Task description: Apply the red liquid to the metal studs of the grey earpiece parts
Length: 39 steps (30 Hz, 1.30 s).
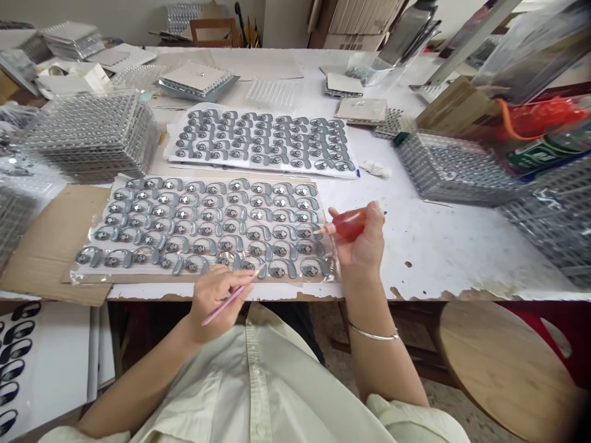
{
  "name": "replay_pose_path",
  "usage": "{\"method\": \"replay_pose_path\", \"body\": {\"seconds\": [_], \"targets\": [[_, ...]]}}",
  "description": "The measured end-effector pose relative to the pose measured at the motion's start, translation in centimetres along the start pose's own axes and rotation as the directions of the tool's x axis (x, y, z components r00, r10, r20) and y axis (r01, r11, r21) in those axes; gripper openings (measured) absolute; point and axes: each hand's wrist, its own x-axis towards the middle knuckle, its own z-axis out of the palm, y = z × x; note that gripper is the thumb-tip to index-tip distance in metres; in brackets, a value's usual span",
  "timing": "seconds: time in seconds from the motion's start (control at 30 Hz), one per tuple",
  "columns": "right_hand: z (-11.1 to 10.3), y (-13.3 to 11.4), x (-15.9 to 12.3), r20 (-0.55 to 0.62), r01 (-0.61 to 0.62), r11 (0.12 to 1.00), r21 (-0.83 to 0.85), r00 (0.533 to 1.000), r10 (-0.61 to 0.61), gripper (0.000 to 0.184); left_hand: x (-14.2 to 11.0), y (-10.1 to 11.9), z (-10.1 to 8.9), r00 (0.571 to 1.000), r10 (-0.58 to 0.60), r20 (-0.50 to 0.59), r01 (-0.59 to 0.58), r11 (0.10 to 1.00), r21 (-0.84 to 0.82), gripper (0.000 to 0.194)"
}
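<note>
My left hand [220,298] is closed round a thin pink stick [225,306] with a yellow tip, held at the front edge of the nearer board [272,280]. Several rows of small grey curved pieces [281,232], each with a shiny round part, lie on this plastic-covered board. In my right hand [364,246] is a small red squeeze bottle [349,224]. Its thin nozzle points left, over the pieces near the board's right edge. Whether the nozzle touches a piece, I cannot tell.
A second board [263,144] of similar pieces lies behind. Stacked trays [92,132] stand at the left, and more trays [455,163] at the right. A brown cardboard sheet [55,234] sticks out past the table's front edge. A round wooden stool [503,369] is at the lower right.
</note>
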Motion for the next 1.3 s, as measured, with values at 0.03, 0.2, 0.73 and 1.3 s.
{"method": "replay_pose_path", "body": {"seconds": [0.03,0.2,0.73,1.3], "targets": [[0.0,-0.2,-0.3,-0.046,0.051,0.999,0.000,0.998,-0.051,0.043,-0.1,0.2,0.4,0.998,0.063,0.008,-0.063,0.998,0.006,0.011],[0.0,-1.4,-3.7,-0.181,0.381,0.924,-0.025,0.908,-0.379,0.043,-1.1,0.4,2.0,0.970,0.231,0.080,-0.238,0.968,0.083,0.020],[0.8,-0.7,-9.8,0.291,0.721,0.685,-0.110,0.682,-0.671,0.030,-0.5,1.3,3.1,0.897,0.349,0.272,-0.434,0.813,0.387,0.015],[0.8,-0.4,-9.7,0.430,0.817,0.516,-0.258,0.576,-0.695,0.031,-0.9,1.9,3.5,0.883,0.334,0.331,-0.458,0.769,0.446,0.016]]}}
